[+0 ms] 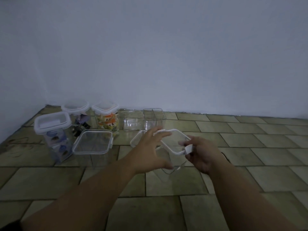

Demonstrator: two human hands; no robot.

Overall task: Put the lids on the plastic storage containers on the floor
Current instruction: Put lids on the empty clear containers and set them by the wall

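Head view: I note right hand [200, 154] pinching the clear lid [174, 141]; left hand [148, 150] released, fingers spread beside it.

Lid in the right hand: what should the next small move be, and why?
Probably lower the clear lid level onto the open clear container below it: the right hand pinches the lid tilted above that rim, and the left hand hovers open beside it.

No legible txt. Orange-white packets [109, 124] in the lidded container [105, 107], mid-left of frame, show dark lettering, too blurred to read; no nos. or brands made out.
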